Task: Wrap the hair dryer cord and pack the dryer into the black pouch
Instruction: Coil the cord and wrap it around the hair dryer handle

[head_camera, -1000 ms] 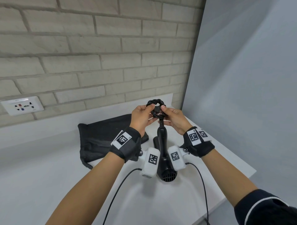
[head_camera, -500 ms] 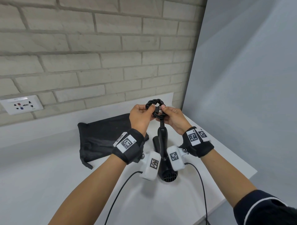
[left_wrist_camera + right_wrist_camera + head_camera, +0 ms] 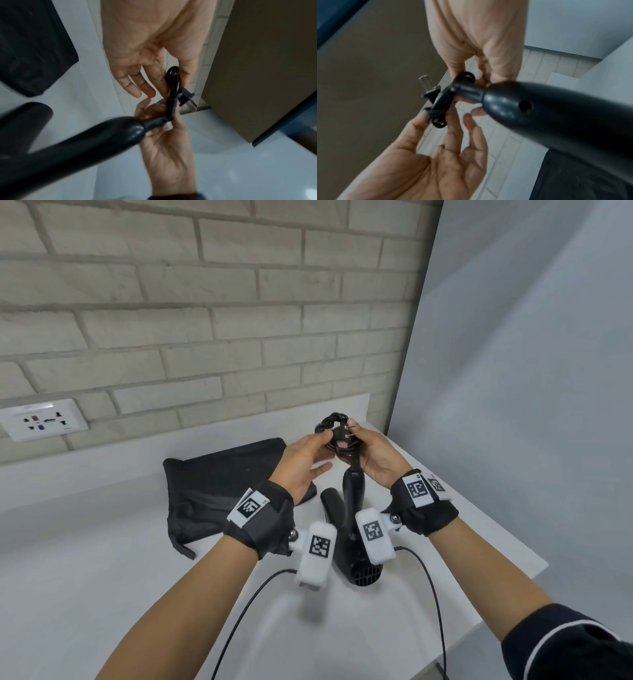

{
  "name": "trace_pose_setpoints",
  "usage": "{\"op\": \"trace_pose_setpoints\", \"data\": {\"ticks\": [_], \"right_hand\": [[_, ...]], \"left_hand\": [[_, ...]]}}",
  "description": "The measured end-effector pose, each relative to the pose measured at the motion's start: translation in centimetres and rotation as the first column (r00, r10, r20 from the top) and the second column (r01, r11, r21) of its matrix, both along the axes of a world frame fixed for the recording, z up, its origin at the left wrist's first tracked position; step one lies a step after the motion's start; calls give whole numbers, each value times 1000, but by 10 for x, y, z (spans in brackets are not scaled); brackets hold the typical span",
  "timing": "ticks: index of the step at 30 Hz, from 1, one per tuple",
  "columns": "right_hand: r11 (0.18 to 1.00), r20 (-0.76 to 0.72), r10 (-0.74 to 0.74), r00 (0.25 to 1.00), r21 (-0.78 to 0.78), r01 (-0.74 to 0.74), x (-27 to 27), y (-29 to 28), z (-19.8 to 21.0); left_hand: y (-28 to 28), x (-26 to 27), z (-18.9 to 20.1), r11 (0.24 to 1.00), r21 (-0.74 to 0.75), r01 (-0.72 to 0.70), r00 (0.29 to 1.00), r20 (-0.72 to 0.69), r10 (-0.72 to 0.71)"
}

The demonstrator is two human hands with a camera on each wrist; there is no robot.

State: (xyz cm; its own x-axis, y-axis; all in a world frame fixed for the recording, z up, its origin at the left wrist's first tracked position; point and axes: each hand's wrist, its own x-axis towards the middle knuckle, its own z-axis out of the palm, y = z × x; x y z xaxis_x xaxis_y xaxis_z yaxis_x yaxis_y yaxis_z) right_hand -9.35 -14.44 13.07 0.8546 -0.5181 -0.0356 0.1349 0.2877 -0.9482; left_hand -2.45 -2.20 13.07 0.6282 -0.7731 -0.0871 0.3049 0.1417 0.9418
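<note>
pale brick wall (image 3: 205, 313) runs behind a white counter (image 3: 85, 559), with one wall socket (image 3: 42, 419) on the left and a grey panel (image 3: 531, 371) closing off the right. both my forearms reach forward and my hands meet above the counter. my left hand (image 3: 303, 462) pinches the bundled cord (image 3: 337, 433) between thumb and first finger, and its other fingers lie loosely extended beneath. my right hand (image 3: 375, 457) curls its fingers round the same bundle from the other side, just above the handle's end. the hair dryer (image 3: 352, 522) hangs from the bundle handle-up, its grilled end low between my wrists; i can't tell whether it touches the counter.

the head view shows the coil as a looped twist rising above my fingers, with the plug (image 3: 346, 433) poking out toward my right hand. from the left wrist camera i see the plug (image 3: 186, 97) and its metal prongs pointing away from my palm. from the right wrist camera the handle (image 3: 539, 108) fills the frame, blurred, with a small hole in its side.

one black pouch (image 3: 219, 491) lies flat on the counter, left of the dryer and behind my left wrist. i count one dryer, one pouch, one socket, and two thin black cables (image 3: 431, 594) trailing from my wrist cameras.
</note>
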Motion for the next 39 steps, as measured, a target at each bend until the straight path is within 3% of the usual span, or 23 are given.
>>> {"op": "trace_pose_setpoints", "data": {"ticks": [7, 13, 16, 24, 30, 39], "right_hand": [[994, -7, -103, 995, -26, 103, 6, 3, -4], [994, -11, -82, 997, -77, 81, 4, 7, -2], [986, -20, -95, 995, -142, 91, 1, 9, -3], [954, -145, 1, 989, -297, -44, -20, 13, -15], [872, -328, 26, 944, -455, -182, -42, 12, -41], [873, -417, -197, 887, -487, -35, -52, 4, -69]], "left_hand": [[6, 3, -1, 994, 103, 32, 995, 86, -41], [4, 4, 1, 995, -65, -74, 996, 40, 77], [3, 2, -2, 991, -59, -116, 993, 6, 117], [-5, 6, -2, 975, 74, -210, 976, -47, 214], [-7, 4, -3, 982, 89, -168, 981, -87, 175], [0, -12, 0, 991, 115, 66, 997, 16, -69]]}}
